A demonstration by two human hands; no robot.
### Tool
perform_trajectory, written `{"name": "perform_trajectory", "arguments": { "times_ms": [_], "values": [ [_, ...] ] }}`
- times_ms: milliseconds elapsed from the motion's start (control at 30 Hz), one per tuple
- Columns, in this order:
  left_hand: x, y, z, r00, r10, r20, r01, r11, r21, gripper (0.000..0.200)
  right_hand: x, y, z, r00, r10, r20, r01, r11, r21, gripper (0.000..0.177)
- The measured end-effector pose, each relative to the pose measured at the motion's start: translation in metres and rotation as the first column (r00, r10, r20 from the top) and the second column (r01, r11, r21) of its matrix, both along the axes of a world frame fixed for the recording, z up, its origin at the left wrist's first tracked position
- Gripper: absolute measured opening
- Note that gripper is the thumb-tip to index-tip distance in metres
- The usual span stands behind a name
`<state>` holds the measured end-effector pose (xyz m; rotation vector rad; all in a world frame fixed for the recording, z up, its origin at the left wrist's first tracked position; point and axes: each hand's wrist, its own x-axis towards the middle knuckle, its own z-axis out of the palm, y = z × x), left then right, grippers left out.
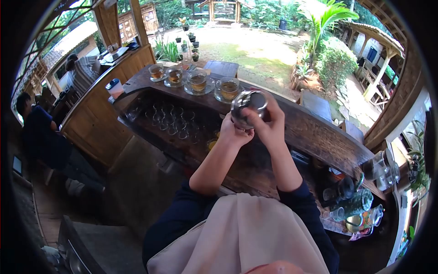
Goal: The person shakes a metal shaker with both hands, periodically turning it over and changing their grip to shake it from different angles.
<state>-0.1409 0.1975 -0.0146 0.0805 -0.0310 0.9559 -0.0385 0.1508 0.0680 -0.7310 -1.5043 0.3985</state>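
A shiny rounded metal canister [250, 106] with a dark round end is held between both hands above the wooden counter. My left hand [237, 131] is closed around its lower left side. Wrapped over its right side, my right hand [270, 119] has the thumb pressed across the front. Just beyond the canister stands a glass cup [227, 88] of amber liquid on a glass saucer. Farther left along the ledge are more such cups, among them this glass cup [197, 82]. What the canister contains is hidden.
Several clear glasses [171, 121] stand on the lower counter at left. A lidded plastic tub [115, 88] sits at the ledge's left end. Jugs and a patterned pitcher [360, 201] are at lower right. One person [50, 132] sits at left; another [83, 71] is behind.
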Motion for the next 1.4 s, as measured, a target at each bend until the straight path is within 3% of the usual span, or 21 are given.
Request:
{"name": "perform_trajectory", "arguments": {
  "times_ms": [67, 133, 167, 333, 433, 467, 500, 567, 633, 700, 767, 833, 900, 933, 967, 1033, 1100, 1167, 1200, 1300, 1400],
  "values": [
    [0.014, 0.015, 0.008, 0.983, 0.057, -0.177, -0.069, 0.996, -0.062, 0.042, 0.009, -0.030, 0.026, 0.991, -0.059, 0.120, 0.033, 0.979, 0.202, 0.033],
    [0.009, -0.020, 0.041, 0.686, -0.596, 0.417, 0.521, 0.803, 0.290, 0.049, 0.017, -0.081, 0.056, 0.879, -0.203, 0.432, -0.040, 0.871, 0.490, 0.025],
    [0.005, -0.072, 0.103, 0.959, -0.245, 0.140, 0.199, 0.939, 0.279, 0.052, 0.022, -0.103, 0.067, 0.742, -0.303, 0.598, -0.142, 0.801, 0.582, 0.023],
    [0.039, -0.074, 0.081, 0.982, -0.163, 0.096, 0.083, 0.827, 0.556, 0.057, 0.061, -0.112, 0.051, 0.901, -0.133, 0.413, -0.297, 0.504, 0.811, 0.021],
    [0.091, -0.044, 0.061, 0.974, -0.214, 0.074, 0.196, 0.959, 0.203, 0.044, 0.096, -0.080, 0.050, 0.849, -0.383, 0.365, 0.154, 0.839, 0.521, 0.042],
    [0.110, -0.043, 0.055, 0.960, -0.167, -0.223, 0.175, 0.984, 0.014, 0.044, 0.104, -0.086, 0.056, 0.942, -0.203, 0.266, 0.248, 0.957, -0.148, 0.045],
    [0.127, -0.039, 0.045, 0.847, -0.157, -0.508, 0.091, 0.984, -0.153, 0.043, 0.110, -0.096, 0.056, 0.936, -0.231, 0.267, 0.274, 0.951, -0.140, 0.045],
    [0.139, -0.035, 0.022, 0.818, -0.561, 0.130, 0.515, 0.813, 0.272, 0.043, 0.123, -0.114, 0.057, 0.930, -0.319, 0.182, 0.299, 0.945, 0.130, 0.047],
    [0.144, -0.084, 0.082, 0.782, -0.571, 0.249, 0.405, 0.770, 0.494, 0.044, 0.123, -0.164, 0.074, 0.816, -0.416, 0.401, 0.169, 0.836, 0.522, 0.039],
    [0.143, -0.123, 0.141, 0.786, -0.619, 0.000, 0.516, 0.655, 0.551, 0.046, 0.129, -0.212, 0.070, 0.636, -0.577, 0.512, 0.007, 0.668, 0.744, 0.031],
    [0.168, -0.139, 0.144, 0.957, -0.272, 0.096, 0.069, 0.540, 0.839, 0.048, 0.150, -0.206, 0.071, 0.661, -0.630, 0.408, -0.033, 0.518, 0.855, 0.028],
    [0.212, -0.117, 0.137, 0.942, -0.294, -0.160, 0.318, 0.637, 0.702, 0.046, 0.172, -0.202, 0.071, 0.749, -0.629, 0.209, -0.125, 0.175, 0.977, 0.022],
    [0.253, -0.095, 0.143, 0.722, -0.677, -0.140, 0.570, 0.468, 0.676, 0.039, 0.204, -0.217, 0.079, 0.542, -0.778, 0.318, 0.255, 0.513, 0.820, 0.048],
    [0.273, -0.103, 0.133, 0.983, -0.061, -0.173, 0.184, 0.313, 0.932, 0.037, 0.217, -0.208, 0.085, 0.605, -0.752, 0.261, 0.433, 0.586, 0.685, 0.048],
    [0.296, -0.110, 0.125, 0.838, 0.534, 0.113, -0.059, -0.117, 0.991, 0.036, 0.224, -0.205, 0.081, 0.775, -0.623, 0.105, 0.569, 0.760, 0.314, 0.048],
    [0.322, -0.112, 0.124, 0.887, 0.457, 0.063, -0.069, -0.003, 0.998, 0.036, 0.231, -0.232, 0.093, 0.697, -0.711, 0.090, 0.621, 0.662, 0.420, 0.044],
    [0.296, -0.153, 0.176, 0.704, -0.709, -0.048, 0.525, 0.473, 0.707, 0.035, 0.225, -0.271, 0.110, 0.604, -0.770, 0.205, 0.493, 0.563, 0.663, 0.042],
    [0.280, -0.197, 0.208, 0.791, -0.577, -0.202, 0.561, 0.554, 0.615, 0.027, 0.202, -0.316, 0.106, 0.521, -0.806, 0.280, 0.291, 0.476, 0.830, 0.040],
    [0.284, -0.209, 0.212, 0.845, -0.534, -0.023, 0.334, 0.493, 0.803, 0.026, 0.193, -0.279, 0.105, 0.661, -0.746, -0.086, 0.171, 0.038, 0.985, 0.043],
    [0.312, -0.213, 0.225, 0.858, -0.507, 0.085, 0.099, 0.324, 0.941, 0.027, 0.203, -0.315, 0.096, 0.621, -0.783, 0.043, 0.265, 0.262, 0.928, 0.040],
    [0.383, -0.182, 0.215, 0.824, -0.433, -0.364, 0.540, 0.410, 0.735, 0.028, 0.264, -0.314, 0.126, 0.305, -0.945, 0.122, 0.515, 0.271, 0.813, 0.045]
  ]
}}
